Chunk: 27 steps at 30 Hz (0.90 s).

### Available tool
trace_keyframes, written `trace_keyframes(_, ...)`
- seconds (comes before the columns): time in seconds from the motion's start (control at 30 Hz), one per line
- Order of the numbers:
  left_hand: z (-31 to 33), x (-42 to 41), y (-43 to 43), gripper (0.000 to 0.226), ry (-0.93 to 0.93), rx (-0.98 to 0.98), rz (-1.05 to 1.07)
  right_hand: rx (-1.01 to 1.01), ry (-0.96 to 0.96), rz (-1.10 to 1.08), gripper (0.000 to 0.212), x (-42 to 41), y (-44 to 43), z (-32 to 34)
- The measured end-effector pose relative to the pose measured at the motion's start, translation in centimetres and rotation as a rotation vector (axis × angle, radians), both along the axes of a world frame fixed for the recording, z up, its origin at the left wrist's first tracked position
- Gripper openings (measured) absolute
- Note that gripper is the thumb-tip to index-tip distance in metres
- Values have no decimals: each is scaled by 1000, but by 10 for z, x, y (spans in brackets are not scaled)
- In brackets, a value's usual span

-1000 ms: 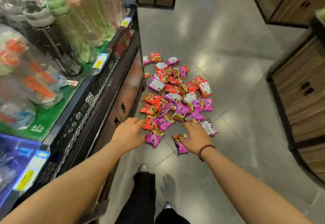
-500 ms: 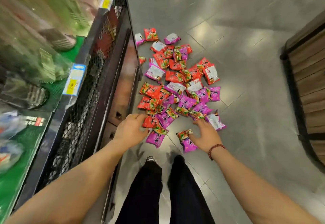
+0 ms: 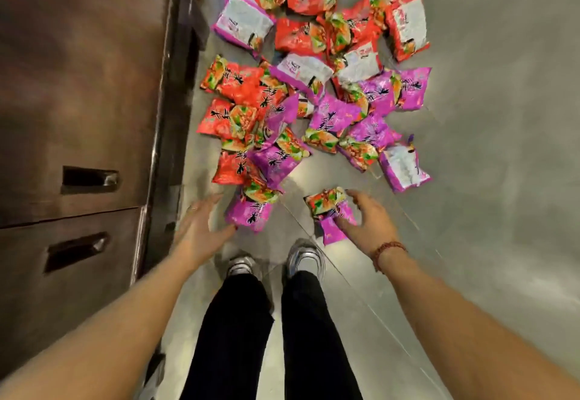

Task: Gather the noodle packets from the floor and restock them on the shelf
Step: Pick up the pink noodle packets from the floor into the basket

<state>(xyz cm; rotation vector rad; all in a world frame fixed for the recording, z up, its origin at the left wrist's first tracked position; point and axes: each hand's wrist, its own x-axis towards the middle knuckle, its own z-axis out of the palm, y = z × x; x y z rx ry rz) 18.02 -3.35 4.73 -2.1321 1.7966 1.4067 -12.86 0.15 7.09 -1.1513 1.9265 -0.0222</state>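
Several red and purple noodle packets (image 3: 301,86) lie heaped on the grey tiled floor (image 3: 486,148), right beside the shelf unit's brown base (image 3: 78,86). At the near edge of the heap, my right hand (image 3: 370,224) curls round a lone purple packet (image 3: 323,205), thumb on its far end and fingers at its near end. My left hand (image 3: 201,230) is spread with straight fingers just left of another purple packet (image 3: 251,214); its thumb tip reaches that packet's near corner. The shelves themselves are out of view.
The shelf base has two dark recessed handles (image 3: 89,177) (image 3: 75,250) and a dark edge strip (image 3: 169,117) along the floor. My two silver shoes (image 3: 240,266) (image 3: 306,258) stand just behind the heap. Bare floor stretches to the right.
The view has dropped steeply and come close to the floor; the shelves have left the frame. Both hands have come down to the nearest packets, and my right hand has closed on the lone purple one.
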Motion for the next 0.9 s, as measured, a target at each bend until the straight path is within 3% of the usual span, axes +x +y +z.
trace_keyframes(0.3,-225,-17,-9,97,27,-6,-160,141,130,22,73,-42,18,-219)
trace_keyframes(0.5,-309,-12,-7,109,67,-6,-197,185,115,15,95,-49,32,-312)
trace_keyframes(0.6,-328,-9,-3,105,49,-26,-218,141,127,29,99,-47,37,-327)
trace_keyframes(0.73,-324,-12,-9,98,76,-30,-202,135,55,-117,86,-38,35,-316)
trace_keyframes(0.9,-273,-27,-13,87,202,42,-81,80,-9,-312,72,-11,20,-279)
